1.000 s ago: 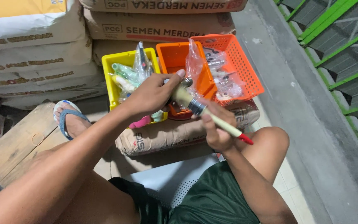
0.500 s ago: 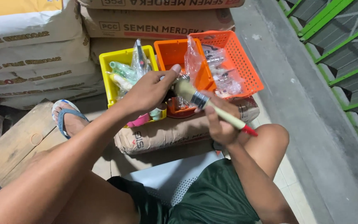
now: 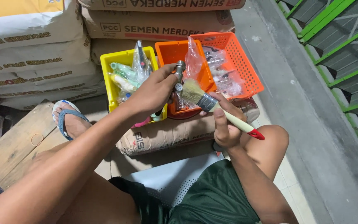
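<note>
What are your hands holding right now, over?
Left hand shut on metal fitting. Right hand shut on paintbrush, bristles by the fitting. Orange basket and yellow bin behind; nothing blocking.

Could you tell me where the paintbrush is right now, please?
In the head view, the paintbrush is right of centre, gripped in the right hand; its bristles point up-left toward the metal fitting in the left hand, in front of the orange bin.
</note>
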